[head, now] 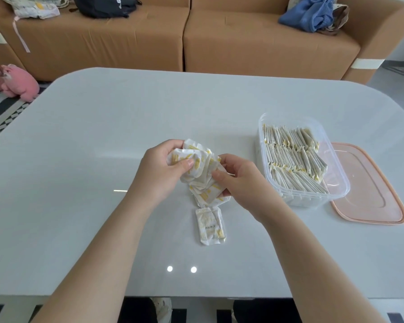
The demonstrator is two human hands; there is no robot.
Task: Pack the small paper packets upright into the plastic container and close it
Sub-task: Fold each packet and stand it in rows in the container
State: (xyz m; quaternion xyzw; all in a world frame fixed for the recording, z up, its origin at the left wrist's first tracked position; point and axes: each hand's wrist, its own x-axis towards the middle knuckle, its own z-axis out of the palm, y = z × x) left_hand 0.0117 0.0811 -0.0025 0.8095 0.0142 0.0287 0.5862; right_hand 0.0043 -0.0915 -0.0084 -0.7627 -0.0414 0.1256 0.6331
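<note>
A bunch of small white paper packets with yellow print is held above the middle of the table between both hands. My left hand grips the bunch from the left, thumb on top. My right hand pinches it from the right. One loose packet lies flat on the table just below the bunch. To the right stands the clear plastic container, open, with several rows of packets standing upright inside. Its pink lid lies flat on the table right of the container, partly under it.
The pale grey table has rounded far corners. Behind it stands a brown sofa with a black bag and blue cloth on it. A pink soft toy lies on the floor at far left.
</note>
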